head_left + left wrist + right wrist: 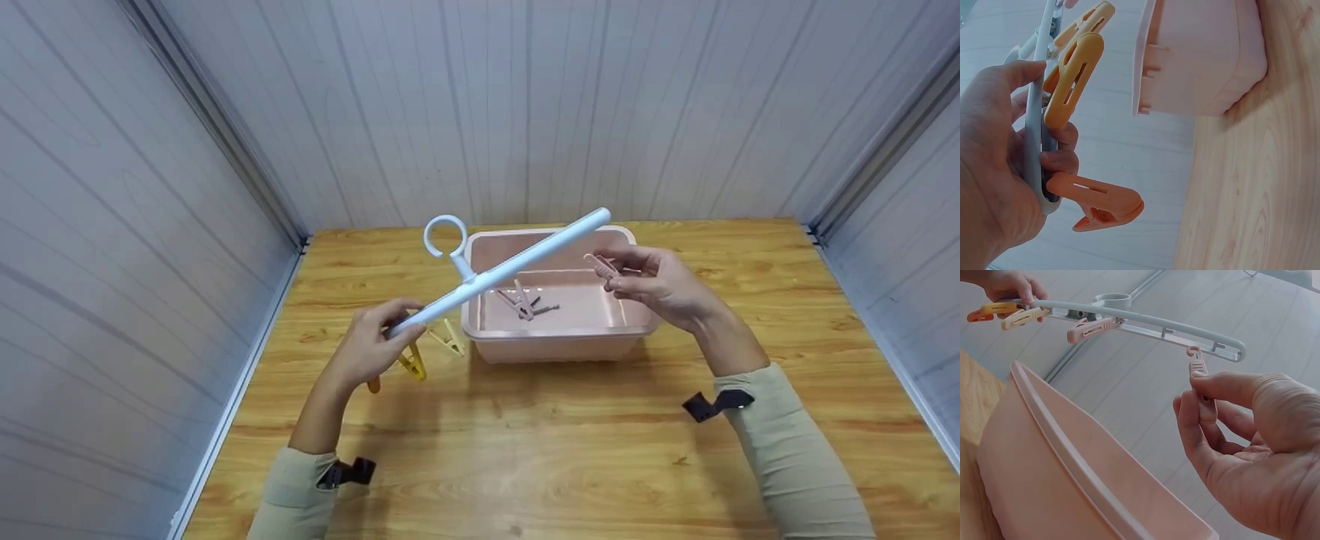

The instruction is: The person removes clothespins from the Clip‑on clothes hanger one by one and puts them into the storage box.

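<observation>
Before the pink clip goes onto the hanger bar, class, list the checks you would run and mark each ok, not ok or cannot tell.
1. Left hand grips the hanger bar at one end: ok.
2. Right hand pinches the pink clip: ok.
3. Clip's hook lies near the bar's free end: ok.
4. Hook already on the bar: not ok, still apart.
5. Clips already hanging stay clear of that end, the orange clip among them: ok.
6. Spare clips left in the pink tub: ok.

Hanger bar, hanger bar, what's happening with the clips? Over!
Left hand grips hanger bar by one end. Right hand pinches pink clip, just under the bar's far end. Pink bin below, clear.
</observation>
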